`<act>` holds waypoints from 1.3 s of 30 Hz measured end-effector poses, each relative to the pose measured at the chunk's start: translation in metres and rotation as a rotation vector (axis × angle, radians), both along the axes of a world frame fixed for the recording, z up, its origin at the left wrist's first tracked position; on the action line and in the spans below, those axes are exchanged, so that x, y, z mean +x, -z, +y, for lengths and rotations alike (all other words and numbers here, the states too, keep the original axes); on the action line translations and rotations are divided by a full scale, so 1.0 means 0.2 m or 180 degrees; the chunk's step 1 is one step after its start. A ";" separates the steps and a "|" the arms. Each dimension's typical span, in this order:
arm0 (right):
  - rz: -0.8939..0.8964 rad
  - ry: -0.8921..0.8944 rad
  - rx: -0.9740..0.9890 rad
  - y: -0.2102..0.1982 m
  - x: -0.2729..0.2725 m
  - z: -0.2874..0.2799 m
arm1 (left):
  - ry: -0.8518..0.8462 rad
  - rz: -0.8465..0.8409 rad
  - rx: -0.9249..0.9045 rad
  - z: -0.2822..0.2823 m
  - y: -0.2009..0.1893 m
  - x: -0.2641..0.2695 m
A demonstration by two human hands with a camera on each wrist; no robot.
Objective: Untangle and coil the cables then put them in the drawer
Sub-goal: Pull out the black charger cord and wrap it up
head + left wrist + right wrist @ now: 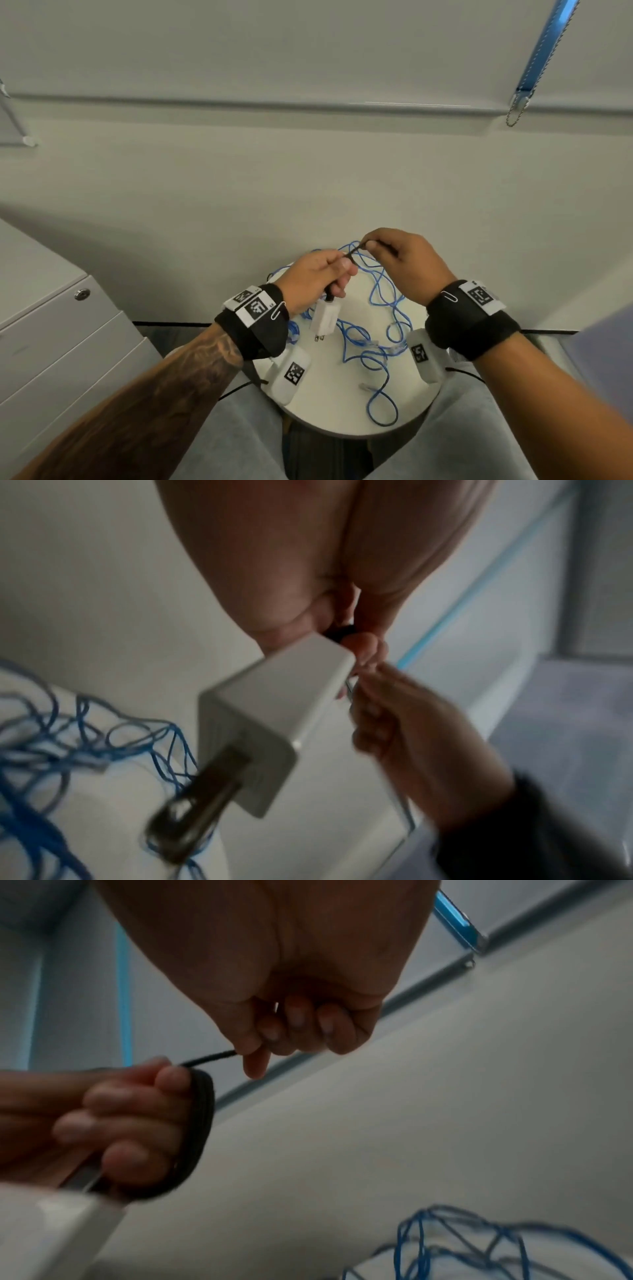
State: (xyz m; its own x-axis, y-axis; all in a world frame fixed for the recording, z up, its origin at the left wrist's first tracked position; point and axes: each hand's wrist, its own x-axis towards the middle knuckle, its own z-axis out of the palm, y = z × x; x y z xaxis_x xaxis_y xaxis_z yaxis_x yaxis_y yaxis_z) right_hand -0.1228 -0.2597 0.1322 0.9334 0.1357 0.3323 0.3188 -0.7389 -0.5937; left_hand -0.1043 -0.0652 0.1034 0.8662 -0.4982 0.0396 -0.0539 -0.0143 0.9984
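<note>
My left hand [329, 274] grips a coiled black cable [200, 1123] above the small round white table [325, 411]. A white plug adapter [325, 320] hangs from the coil below that hand, its prongs [192, 807] pointing down. My right hand [394, 250] pinches the free end of the black cable [209, 1058] just right of the left hand. A tangle of thin blue cables [376, 308] lies on the table beneath both hands, with clear connectors at some ends.
A grey drawer cabinet [61, 329] with a lock stands at the left, its drawers closed. A pale wall rises right behind the table. My knees in light trousers flank the table's near edge.
</note>
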 end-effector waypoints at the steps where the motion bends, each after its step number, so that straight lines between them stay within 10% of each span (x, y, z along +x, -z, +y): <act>1: 0.0173 -0.0021 0.0135 0.04 0.01 0.01 | -0.0063 0.0244 -0.0290 0.00 0.01 0.02; 6: 0.0929 -0.0577 0.0992 0.24 0.01 0.10 | -0.0065 0.1211 -0.1255 -0.01 0.05 0.09; 18: 0.1801 -0.0477 0.1591 0.47 0.05 0.10 | -0.0083 0.2148 -0.1481 0.00 0.35 0.10; 39: 0.1079 -0.0005 0.1403 0.58 0.04 0.16 | -0.0970 0.1367 -0.0642 -0.04 0.43 0.08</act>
State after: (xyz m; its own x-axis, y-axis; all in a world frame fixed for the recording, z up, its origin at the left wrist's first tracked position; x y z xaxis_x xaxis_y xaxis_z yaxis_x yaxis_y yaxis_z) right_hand -0.1152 -0.2276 0.0160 0.9978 0.0533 0.0389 0.0570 -0.3970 -0.9161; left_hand -0.0886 -0.0735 0.0165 0.9291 -0.2421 -0.2797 0.3347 0.2279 0.9144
